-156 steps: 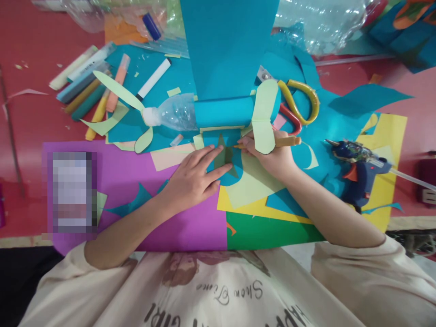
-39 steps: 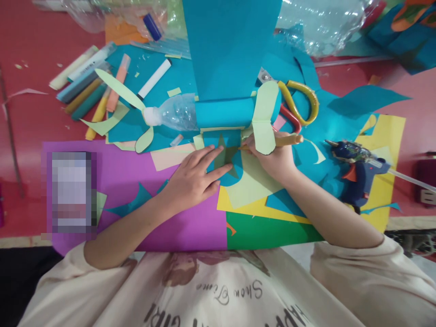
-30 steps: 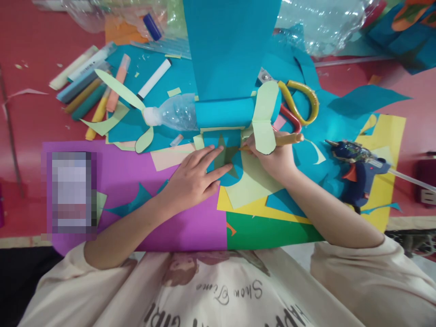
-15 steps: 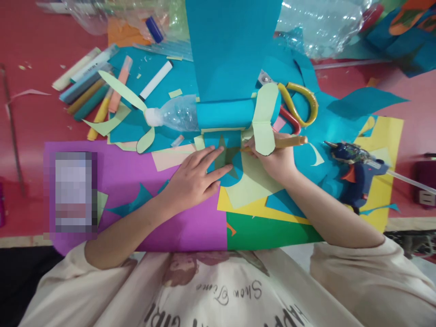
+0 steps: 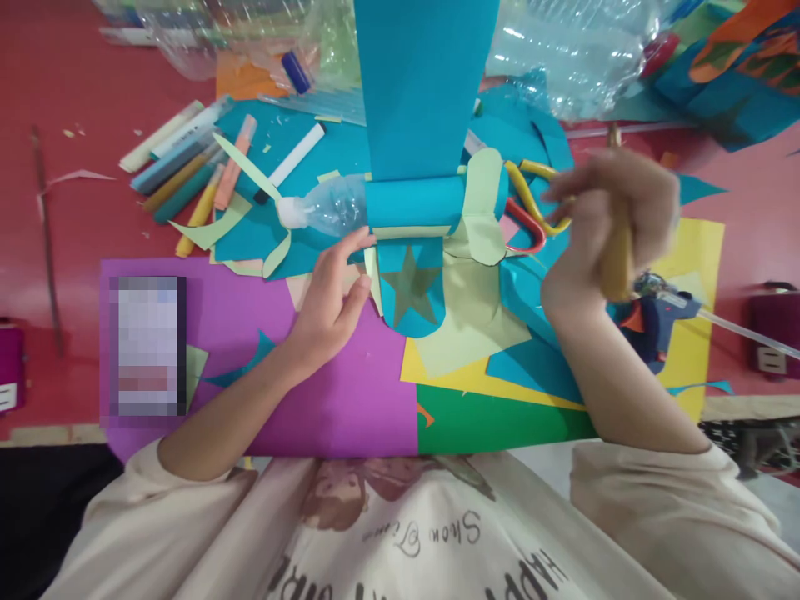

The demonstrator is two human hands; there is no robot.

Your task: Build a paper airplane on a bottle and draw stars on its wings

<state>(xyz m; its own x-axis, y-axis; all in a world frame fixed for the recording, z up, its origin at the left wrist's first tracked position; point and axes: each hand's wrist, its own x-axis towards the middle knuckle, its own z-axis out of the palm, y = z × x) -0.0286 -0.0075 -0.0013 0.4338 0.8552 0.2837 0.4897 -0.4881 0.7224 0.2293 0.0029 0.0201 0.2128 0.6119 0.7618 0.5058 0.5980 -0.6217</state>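
A plastic bottle (image 5: pixel 334 204) wrapped in blue paper (image 5: pixel 412 202) lies sideways, like a toy plane. Pale green blades surround its white cap (image 5: pixel 290 213), and a pale green tail piece (image 5: pixel 484 221) stands at the other end. One long blue wing (image 5: pixel 428 92) stretches away from me; the short, rounded near wing (image 5: pixel 393 312) bears a brownish-green star (image 5: pixel 411 287). My left hand (image 5: pixel 331 304) is open, fingers extended, with fingertips at the bottle's near side. Raised to the right and smeared by motion, my right hand (image 5: pixel 593 217) grips an ochre marker (image 5: pixel 617 262).
Yellow-and-red scissors (image 5: pixel 528 196) lie beyond the tail. A blue glue gun (image 5: pixel 666 321) rests at right on yellow paper. Several markers (image 5: pixel 187 171) lie at left, above a phone (image 5: pixel 150 346) on purple paper (image 5: pixel 250 312). Clear plastic bags (image 5: pixel 575 50) are at the back.
My right hand has lifted off the near wing and swung up and right with the marker. My left hand has slid left off the wing, uncovering the star.
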